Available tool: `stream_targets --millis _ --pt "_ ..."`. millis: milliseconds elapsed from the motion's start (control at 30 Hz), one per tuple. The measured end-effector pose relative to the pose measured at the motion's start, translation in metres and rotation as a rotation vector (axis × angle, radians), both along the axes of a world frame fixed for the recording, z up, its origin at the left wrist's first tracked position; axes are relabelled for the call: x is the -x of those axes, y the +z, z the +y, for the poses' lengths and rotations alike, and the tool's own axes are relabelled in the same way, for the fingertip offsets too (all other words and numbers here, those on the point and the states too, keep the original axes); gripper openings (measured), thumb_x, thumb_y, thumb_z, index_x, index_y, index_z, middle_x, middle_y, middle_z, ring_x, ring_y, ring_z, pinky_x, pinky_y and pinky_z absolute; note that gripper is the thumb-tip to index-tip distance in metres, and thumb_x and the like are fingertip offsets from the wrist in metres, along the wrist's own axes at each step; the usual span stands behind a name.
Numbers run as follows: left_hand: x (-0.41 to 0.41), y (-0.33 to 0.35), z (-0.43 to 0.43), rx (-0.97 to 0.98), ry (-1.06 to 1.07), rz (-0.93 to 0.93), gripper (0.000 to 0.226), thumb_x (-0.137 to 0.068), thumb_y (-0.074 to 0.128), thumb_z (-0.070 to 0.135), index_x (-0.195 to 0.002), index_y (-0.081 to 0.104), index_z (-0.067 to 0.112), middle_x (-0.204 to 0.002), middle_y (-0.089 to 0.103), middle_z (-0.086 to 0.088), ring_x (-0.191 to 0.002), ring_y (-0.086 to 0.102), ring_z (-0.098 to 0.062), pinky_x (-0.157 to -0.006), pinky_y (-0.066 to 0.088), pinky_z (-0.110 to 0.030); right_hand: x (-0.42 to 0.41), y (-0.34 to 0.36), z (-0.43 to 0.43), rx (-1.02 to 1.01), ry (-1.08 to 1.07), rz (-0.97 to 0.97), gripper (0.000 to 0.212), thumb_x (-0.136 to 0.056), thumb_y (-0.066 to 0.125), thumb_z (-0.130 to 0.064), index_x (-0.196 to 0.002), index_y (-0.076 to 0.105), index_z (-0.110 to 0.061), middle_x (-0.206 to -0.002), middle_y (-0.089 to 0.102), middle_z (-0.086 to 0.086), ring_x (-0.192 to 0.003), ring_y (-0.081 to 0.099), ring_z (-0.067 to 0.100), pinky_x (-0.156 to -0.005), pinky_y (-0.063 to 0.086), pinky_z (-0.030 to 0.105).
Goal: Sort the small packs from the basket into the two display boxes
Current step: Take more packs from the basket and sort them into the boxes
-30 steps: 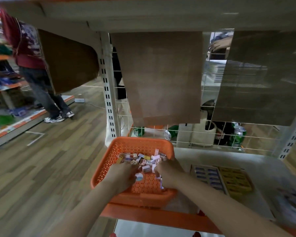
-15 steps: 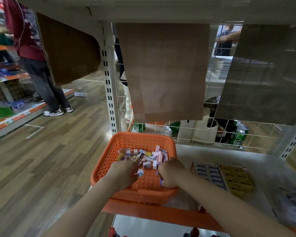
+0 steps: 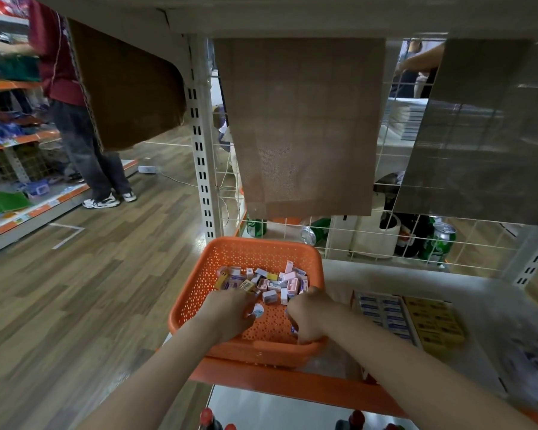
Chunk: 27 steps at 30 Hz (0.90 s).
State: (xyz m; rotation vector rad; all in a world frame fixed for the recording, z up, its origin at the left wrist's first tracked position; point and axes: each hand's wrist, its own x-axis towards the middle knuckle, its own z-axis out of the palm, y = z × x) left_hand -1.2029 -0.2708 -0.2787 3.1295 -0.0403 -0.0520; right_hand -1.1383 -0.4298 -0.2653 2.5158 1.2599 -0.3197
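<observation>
A white shelf [image 3: 385, 274] with an orange front edge carries everything here, and 3 brown mesh panels [image 3: 302, 125] hang above it. On its left end sits 1 orange perforated basket [image 3: 199, 283]; to the right lie 2 display boxes side by side, touching: 1 blue-and-white box [image 3: 382, 311] nearer the basket and 1 yellow box [image 3: 432, 324] beyond it, both already lined with rows of packs. Behind the wire back, at least 3 green cans [image 3: 438, 243] stand. 2 bare hands reach into the basket. The left hand [image 3: 227, 315] has its grip curled over packs at the near edge of the pile; what it pinches cannot be told. The right hand [image 3: 311, 315] is clenched around at least 1 small pack, its blue edge showing below the fist. The loose small packs [image 3: 267, 280], roughly 20 in pink, white, purple and yellow, are heaped at the basket's far side.
</observation>
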Motion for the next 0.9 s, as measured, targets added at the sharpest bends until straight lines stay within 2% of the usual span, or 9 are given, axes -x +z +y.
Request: stream_targets --millis 167,300,400,500,633,900 --pt "-0.001 -0.001 0.001 0.003 -0.01 0.002 0.02 -0.094 0.047 0.032 -0.107 0.056 0.02 -0.108 0.063 0.001 -0.099 0.06 -0.021 -0.069 0.042 -0.028 -0.001 -0.003 0.007 0.1 0.027 -0.026 0.034 -0.09 0.052 -0.027 -0.115 0.057 -0.005 -0.112 0.055 0.014 -0.112 0.052 0.028 -0.103 0.036 0.04" --pt "-0.001 -0.003 0.001 0.019 -0.01 0.017 0.019 -0.094 0.047 0.031 -0.105 0.056 0.019 -0.106 0.063 0.0 -0.097 0.06 -0.021 -0.068 0.041 -0.028 -0.003 -0.005 0.009 0.143 0.044 -0.038 0.037 -0.091 0.05 -0.027 -0.122 0.054 -0.006 -0.125 0.053 0.013 -0.117 0.05 0.028 -0.103 0.036 0.04" --pt "-0.002 -0.002 0.001 0.029 -0.006 0.021 0.018 -0.093 0.048 0.031 -0.104 0.057 0.02 -0.107 0.063 0.001 -0.097 0.06 -0.021 -0.07 0.043 -0.028 -0.003 -0.005 0.005 0.028 0.023 0.017 0.036 -0.09 0.053 -0.024 -0.121 0.053 -0.007 -0.126 0.052 0.013 -0.116 0.051 0.029 -0.099 0.04 0.036" --pt "-0.002 -0.002 0.001 0.033 -0.012 0.022 0.018 -0.093 0.049 0.03 -0.105 0.057 0.019 -0.107 0.063 0.0 -0.098 0.06 -0.021 -0.072 0.045 -0.029 -0.004 -0.006 -0.003 -0.222 -0.008 0.104 0.032 -0.088 0.057 -0.018 -0.117 0.054 -0.008 -0.119 0.055 0.014 -0.107 0.055 0.03 -0.081 0.04 0.029" --pt "-0.003 -0.003 0.001 0.024 -0.016 0.039 0.018 -0.093 0.05 0.032 -0.105 0.057 0.02 -0.108 0.063 0.001 -0.097 0.06 -0.02 -0.07 0.041 -0.027 -0.007 -0.01 -0.012 -0.391 -0.036 0.084 0.035 -0.086 0.063 -0.026 -0.117 0.057 -0.011 -0.12 0.055 0.009 -0.1 0.058 0.025 -0.081 0.048 0.031" --pt "-0.017 0.001 -0.008 0.078 -0.007 0.071 0.028 -0.092 0.054 0.036 -0.116 0.058 0.023 -0.12 0.06 0.002 -0.107 0.058 -0.018 -0.078 0.047 -0.028 -0.012 0.003 -0.026 -0.567 -0.066 0.09 0.035 -0.081 0.066 -0.028 -0.114 0.063 -0.016 -0.115 0.057 0.0 -0.095 0.055 0.012 -0.079 0.047 0.025"
